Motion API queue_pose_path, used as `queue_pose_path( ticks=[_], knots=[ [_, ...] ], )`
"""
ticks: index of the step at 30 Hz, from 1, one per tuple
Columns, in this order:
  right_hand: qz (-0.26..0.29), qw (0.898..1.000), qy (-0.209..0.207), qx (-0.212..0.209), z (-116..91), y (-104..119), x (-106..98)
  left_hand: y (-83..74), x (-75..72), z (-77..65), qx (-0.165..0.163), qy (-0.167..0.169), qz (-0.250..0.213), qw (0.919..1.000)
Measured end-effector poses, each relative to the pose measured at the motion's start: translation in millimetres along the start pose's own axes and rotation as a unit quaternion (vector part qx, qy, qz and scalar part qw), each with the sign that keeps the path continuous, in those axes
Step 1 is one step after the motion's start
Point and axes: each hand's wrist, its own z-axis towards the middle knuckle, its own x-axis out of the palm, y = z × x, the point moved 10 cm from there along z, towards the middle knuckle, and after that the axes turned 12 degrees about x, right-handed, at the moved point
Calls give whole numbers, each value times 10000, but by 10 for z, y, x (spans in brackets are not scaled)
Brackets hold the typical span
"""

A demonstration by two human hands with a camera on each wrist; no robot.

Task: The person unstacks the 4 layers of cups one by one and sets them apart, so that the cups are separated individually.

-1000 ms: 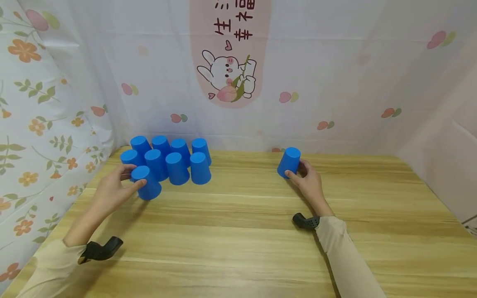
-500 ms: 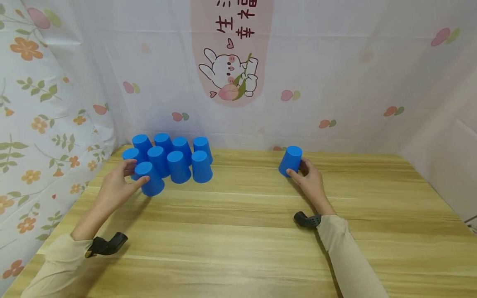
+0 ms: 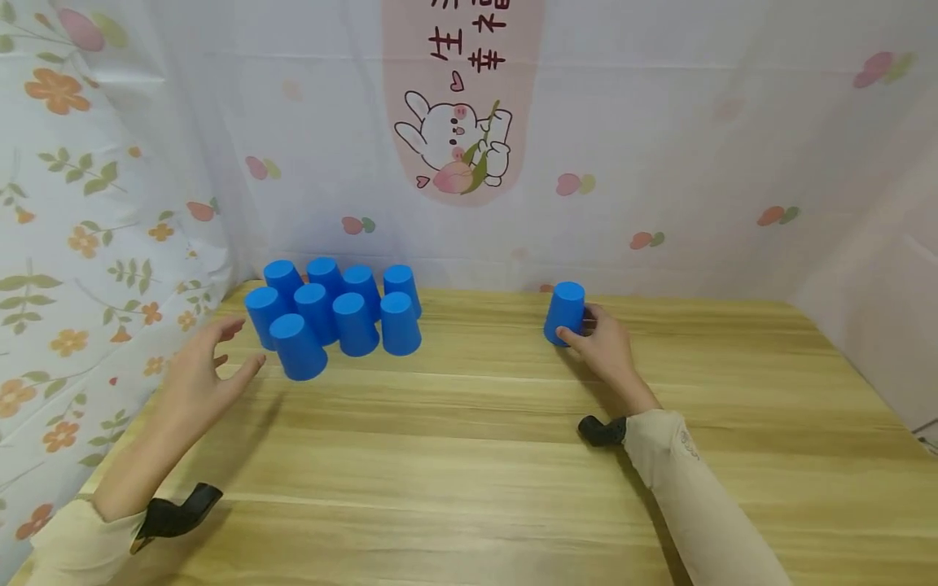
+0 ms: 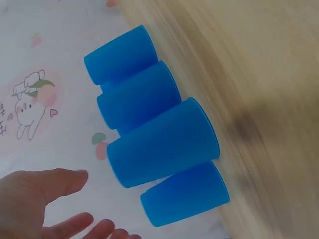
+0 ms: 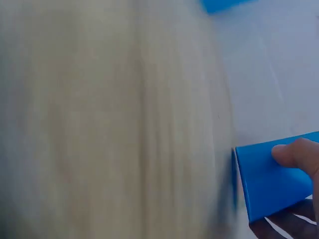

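Note:
Upside-down blue plastic cups stand close together at the back left of the table. The nearest blue cup [image 3: 299,350] stands at the group's front left, with my left hand [image 3: 198,374] just left of it, apart from it. That hand's thumb and fingers are spread and hold nothing; in the left wrist view the hand [image 4: 35,201] is beside several cups. To the right, my right hand [image 3: 608,350] grips a single upside-down cup [image 3: 565,313], thumb on its near side. In the right wrist view the thumb presses this cup [image 5: 269,179]. Whether its rim touches the table I cannot tell.
The wooden table [image 3: 469,456] reaches back to a white printed curtain [image 3: 659,146]. Another floral curtain [image 3: 95,244] hangs along the left side. Several cups, such as the front-row right cup [image 3: 400,325], stand close to the back edge.
My left hand has let go of the front-left cup and drawn back to the left. The right hand has shifted slightly left with its cup, still holding it.

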Motion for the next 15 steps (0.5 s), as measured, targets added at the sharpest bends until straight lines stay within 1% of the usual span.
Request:
queue_pose_path(
  ticks=[2,4,7,10,12,15],
  knots=[
    [-289,9993,228,-76,-46,194,80,-19,-52,-37,-6,-94,-1,10000],
    [-391,9974,560,-222,-106,401,221,-48,-94,-73,16,-176,-5,9998],
    [-436,9914,1111,-531,-237,702,498,-111,-116,-125,149,-196,-6,9997],
    [-481,9814,1632,-888,-413,1005,827,-185,-124,-168,308,-183,-37,9994],
    [-472,9760,1866,-1016,-540,1198,1024,-223,-134,-182,372,-159,-41,9992],
    [-442,9718,2038,-1099,-710,1488,1301,-253,-148,-195,350,-90,-49,9993]
  ],
)
